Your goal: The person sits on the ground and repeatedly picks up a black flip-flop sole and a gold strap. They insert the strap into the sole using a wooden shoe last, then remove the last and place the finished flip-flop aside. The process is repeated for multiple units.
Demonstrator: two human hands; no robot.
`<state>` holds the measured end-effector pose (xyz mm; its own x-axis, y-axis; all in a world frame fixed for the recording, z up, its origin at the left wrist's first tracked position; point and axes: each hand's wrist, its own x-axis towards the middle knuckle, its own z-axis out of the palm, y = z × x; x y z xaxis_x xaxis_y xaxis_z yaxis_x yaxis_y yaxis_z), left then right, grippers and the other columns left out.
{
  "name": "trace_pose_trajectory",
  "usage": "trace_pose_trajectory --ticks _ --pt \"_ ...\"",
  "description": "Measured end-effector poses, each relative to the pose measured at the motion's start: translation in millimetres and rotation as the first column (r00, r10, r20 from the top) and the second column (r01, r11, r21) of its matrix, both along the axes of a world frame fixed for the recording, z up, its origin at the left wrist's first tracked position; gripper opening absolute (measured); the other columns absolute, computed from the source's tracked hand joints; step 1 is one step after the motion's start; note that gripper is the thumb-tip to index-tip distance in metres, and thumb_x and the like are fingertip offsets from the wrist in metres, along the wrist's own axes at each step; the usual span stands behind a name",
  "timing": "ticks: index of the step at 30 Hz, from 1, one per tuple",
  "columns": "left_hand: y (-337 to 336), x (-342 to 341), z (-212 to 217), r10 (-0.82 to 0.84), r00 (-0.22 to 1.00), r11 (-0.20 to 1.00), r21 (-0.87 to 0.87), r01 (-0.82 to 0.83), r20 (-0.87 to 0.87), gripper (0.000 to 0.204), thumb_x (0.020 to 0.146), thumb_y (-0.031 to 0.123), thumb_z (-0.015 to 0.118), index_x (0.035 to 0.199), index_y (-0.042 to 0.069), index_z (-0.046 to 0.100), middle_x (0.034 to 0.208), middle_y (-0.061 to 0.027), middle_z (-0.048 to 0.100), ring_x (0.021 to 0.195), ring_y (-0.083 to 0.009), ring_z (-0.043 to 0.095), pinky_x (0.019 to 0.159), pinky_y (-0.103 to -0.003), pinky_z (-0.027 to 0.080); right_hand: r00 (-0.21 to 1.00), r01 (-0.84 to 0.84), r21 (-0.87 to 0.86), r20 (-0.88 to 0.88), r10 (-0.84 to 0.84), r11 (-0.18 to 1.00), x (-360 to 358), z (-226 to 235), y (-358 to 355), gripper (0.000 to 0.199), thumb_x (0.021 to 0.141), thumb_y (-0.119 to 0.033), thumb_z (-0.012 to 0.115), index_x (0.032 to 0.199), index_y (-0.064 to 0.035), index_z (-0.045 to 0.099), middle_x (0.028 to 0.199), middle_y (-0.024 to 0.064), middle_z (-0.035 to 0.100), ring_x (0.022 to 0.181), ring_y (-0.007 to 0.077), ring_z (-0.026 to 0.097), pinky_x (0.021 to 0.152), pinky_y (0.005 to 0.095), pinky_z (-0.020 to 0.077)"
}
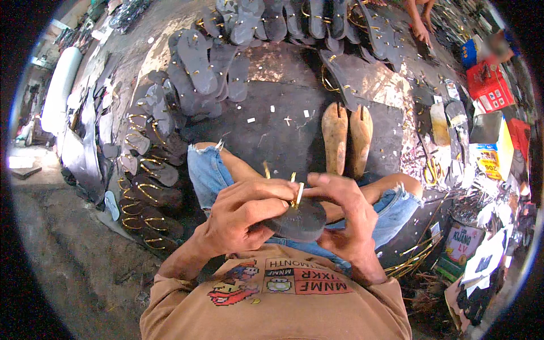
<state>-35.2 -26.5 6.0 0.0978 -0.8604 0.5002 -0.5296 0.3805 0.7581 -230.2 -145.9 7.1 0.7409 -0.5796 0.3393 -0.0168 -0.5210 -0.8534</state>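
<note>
I see left hand gripping dark sandal sole over the lap, right hand pinching its gold strap; dark worn floor, two wooden lasts, soles spread around; possibly glue tin at right

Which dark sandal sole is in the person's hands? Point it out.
The dark sole over the lap, gripped by the left hand and right hand; every other sole lies on the ground.

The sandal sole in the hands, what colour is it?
The sandal sole is dark grey, almost black, with a gold strap poking up. The head view shows it.
</note>
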Motion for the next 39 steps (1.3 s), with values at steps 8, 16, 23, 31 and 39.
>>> trace_pose_trajectory --ticks 8,16,23,31,39 --pt "-8 15 -33 0.021 1.000 0.987 0.160 -0.024 0.021 0.041 0.071 -0.001 0.078 0.109 0.005 0.065 0.124 -0.0161 0.073 0.111 -0.0310 0.074 0.093 -0.042 0.059 0.983 -0.089 0.367 0.183 0.022 0.926 -3 -93 -6 0.031 0.078 -0.012 0.090 0.099 -0.0044 0.069 0.105 0.0114 0.071 0.104 0.0290 0.069 0.093 0.0421 0.0543" --pt "-53 92 -85 0.089 -0.014 0.981 0.085 0.173 -0.996 0.076 0.078 0.008 0.060 0.152 -0.002 0.046 0.159 -0.0243 0.048 0.150 -0.0472 0.042 0.117 -0.077 0.036 0.669 0.493 0.063 -0.665 -0.331 0.868 29 -197 -51 0.111 0.080 -0.009 0.084 0.165 0.0030 0.013 0.149 0.0336 0.048 0.138 0.0506 0.049 0.116 0.0519 0.0427" --pt "-53 128 -108 0.143 -0.052 0.983 0.147 -0.108 -0.988 0.061 0.101 0.017 0.060 0.158 0.030 0.044 0.143 -0.0175 0.059 0.137 -0.0380 0.056 0.112 -0.072 0.045 0.963 0.202 0.800 -0.059 -0.261 0.564 -28 -132 -27 0.087 0.088 -0.021 0.074 0.163 0.0024 0.036 0.161 0.0171 0.048 0.148 0.0302 0.047 0.123 0.0419 0.0363" --pt "-42 125 -79 0.107 0.094 0.993 0.102 -0.061 -0.990 0.051 0.104 0.016 0.059 0.153 0.023 0.049 0.133 -0.0185 0.065 0.124 -0.0385 0.066 0.102 -0.058 0.057 0.967 -0.028 0.212 -0.244 0.081 0.977 -21 -33 24 0.072 0.080 -0.008 0.076 0.147 0.0053 0.055 0.146 0.0238 0.060 0.136 0.0327 0.059 0.114 0.0440 0.0459" --pt "-38 73 -69 0.171 0.071 0.985 0.173 0.025 -0.983 0.062 0.108 0.052 0.054 0.161 0.025 0.038 0.143 -0.0222 0.059 0.129 -0.0410 0.062 0.103 -0.065 0.054 0.999 0.050 0.613 -0.016 -0.051 0.788 -6 -57 65 0.075 0.082 -0.001 0.073 0.153 0.0066 0.049 0.148 0.0197 0.059 0.136 0.0268 0.058 0.116 0.0405 0.0435"
